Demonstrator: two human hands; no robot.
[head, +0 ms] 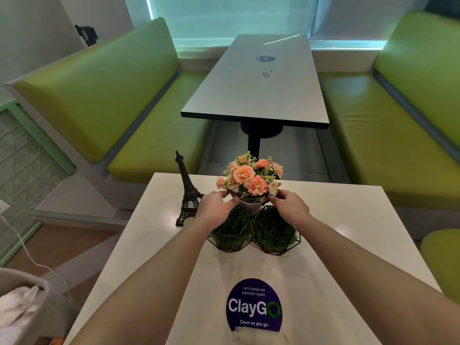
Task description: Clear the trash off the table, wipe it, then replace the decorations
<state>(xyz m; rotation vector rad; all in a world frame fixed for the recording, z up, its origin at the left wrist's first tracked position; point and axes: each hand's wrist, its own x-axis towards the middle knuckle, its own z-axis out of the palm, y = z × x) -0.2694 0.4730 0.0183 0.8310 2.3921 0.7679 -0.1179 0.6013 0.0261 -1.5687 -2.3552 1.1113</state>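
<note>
Sitting nearest on the white square table, a round purple ClayGo sticker lies before two wire-framed grass planters. Just beyond the planters, the left hand and right hand curl their fingers around a white pot of peach artificial flowers, with a black Eiffel Tower figurine just left.

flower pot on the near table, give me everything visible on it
The flower pot is a small pale tapered cup, upright, holding a bunch of what look like artificial peach-pink blooms with green leaves and small cream buds. It sits toward the far end of the white table, just behind two wire-framed grass balls. The left hand and right hand hold its rim from either side. Its base is hidden.
</note>
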